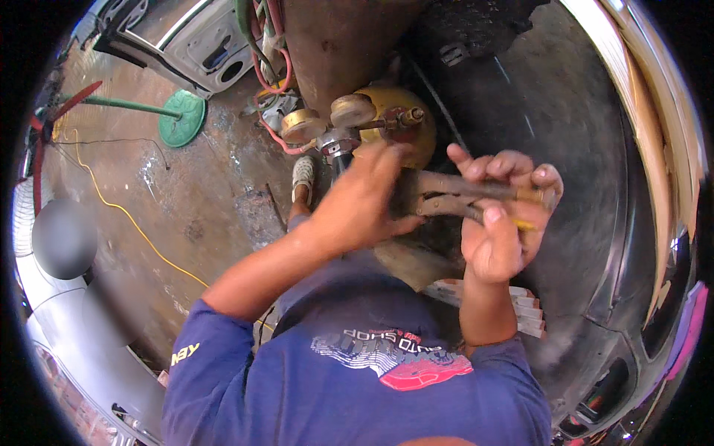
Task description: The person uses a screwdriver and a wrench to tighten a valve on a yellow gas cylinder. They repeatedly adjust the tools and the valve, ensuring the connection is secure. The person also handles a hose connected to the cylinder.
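A pair of worn pliers lies between my two hands, its handles pointing right. My right hand is closed on the handle ends, one of which has yellow on it. At the other end, my left hand is closed about the dark head, with the thumb below it and some fingers hidden; motion smears this hand slightly. Just beyond my left hand stands a gas regulator with two round brass gauges. A brass valve joins it on the right, above a yellow cylinder.
A tall brown cylinder rises behind the regulator, with red and green hoses beside it. A detached car door, a green round base and a yellow cord are leftward. Car bodywork borders the right.
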The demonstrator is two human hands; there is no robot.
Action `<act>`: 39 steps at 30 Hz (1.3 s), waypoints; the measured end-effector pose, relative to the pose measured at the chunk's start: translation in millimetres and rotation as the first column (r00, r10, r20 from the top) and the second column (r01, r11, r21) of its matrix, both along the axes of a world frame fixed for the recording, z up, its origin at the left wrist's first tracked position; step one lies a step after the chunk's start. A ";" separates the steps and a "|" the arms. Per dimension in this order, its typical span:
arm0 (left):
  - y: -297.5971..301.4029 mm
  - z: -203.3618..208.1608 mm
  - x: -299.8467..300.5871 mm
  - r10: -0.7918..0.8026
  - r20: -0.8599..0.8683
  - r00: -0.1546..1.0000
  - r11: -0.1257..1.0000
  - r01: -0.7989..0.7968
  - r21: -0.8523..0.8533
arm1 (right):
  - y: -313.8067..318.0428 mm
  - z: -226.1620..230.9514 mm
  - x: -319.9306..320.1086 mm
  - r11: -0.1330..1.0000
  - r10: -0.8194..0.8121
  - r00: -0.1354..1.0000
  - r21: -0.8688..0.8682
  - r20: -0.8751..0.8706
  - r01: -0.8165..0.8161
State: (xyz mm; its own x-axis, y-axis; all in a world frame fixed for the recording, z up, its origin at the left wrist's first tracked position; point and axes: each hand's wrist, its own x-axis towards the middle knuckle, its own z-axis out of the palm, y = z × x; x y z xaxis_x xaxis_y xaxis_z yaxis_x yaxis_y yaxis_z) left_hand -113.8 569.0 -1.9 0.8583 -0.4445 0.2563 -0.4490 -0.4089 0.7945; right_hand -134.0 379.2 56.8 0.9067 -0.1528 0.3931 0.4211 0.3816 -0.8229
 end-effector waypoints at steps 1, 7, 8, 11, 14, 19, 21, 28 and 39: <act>15.1 2.6 5.8 0.020 -0.018 1.000 1.000 -0.020 -0.003 | 7.2 -5.8 13.7 0.998 -0.057 0.998 -0.025 0.025 0.058; 83.2 -43.3 10.6 0.316 0.191 0.929 0.938 -0.337 0.085 | 10.5 -58.6 71.8 0.978 -0.153 0.963 -0.107 0.224 0.180; 85.7 -52.2 8.8 0.327 0.170 0.930 0.934 -0.345 0.091 | 14.3 -67.6 78.6 0.968 -0.167 0.949 -0.136 0.268 0.209; 92.3 -74.9 2.0 0.350 0.139 0.927 0.923 -0.366 0.116 | 22.1 -102.0 101.9 0.941 -0.130 0.905 -0.238 0.405 0.242; 95.6 -87.1 -3.1 0.345 0.143 0.928 0.923 -0.363 0.125 | 25.3 -123.9 108.4 0.935 -0.094 0.895 -0.271 0.435 0.230; 105.1 -98.2 -4.6 0.327 0.147 0.933 0.929 -0.346 0.128 | 33.9 -129.2 103.8 0.920 -0.076 0.871 -0.303 0.486 0.249; 101.1 -92.6 0.7 0.294 0.156 0.943 0.946 -0.310 0.093 | 40.1 -125.1 115.4 0.921 -0.040 0.856 -0.313 0.515 0.231; 99.9 -79.8 29.8 0.249 0.248 0.936 0.957 -0.277 0.085 | 38.3 -136.2 113.6 0.880 0.012 0.885 -0.424 0.465 0.211; 96.6 -77.1 43.8 0.171 0.265 0.949 0.969 -0.210 0.127 | 27.1 -173.6 57.9 0.805 -0.179 0.915 -0.481 0.361 0.347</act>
